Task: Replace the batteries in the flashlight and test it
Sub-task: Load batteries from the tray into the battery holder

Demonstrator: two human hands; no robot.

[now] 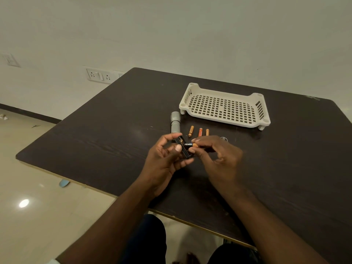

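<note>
My left hand grips a black battery holder above the table. My right hand pinches the copper end of a black-and-copper battery that lies across the holder. The grey flashlight body lies on the dark table just beyond my left hand. Three loose orange batteries lie to its right: one, a second and a third. A small round cap shows behind my right hand, partly hidden.
A white perforated plastic tray stands at the back right of the table. The table's near edge runs diagonally in front of my knees. A wall with sockets lies beyond the left side, over a tiled floor.
</note>
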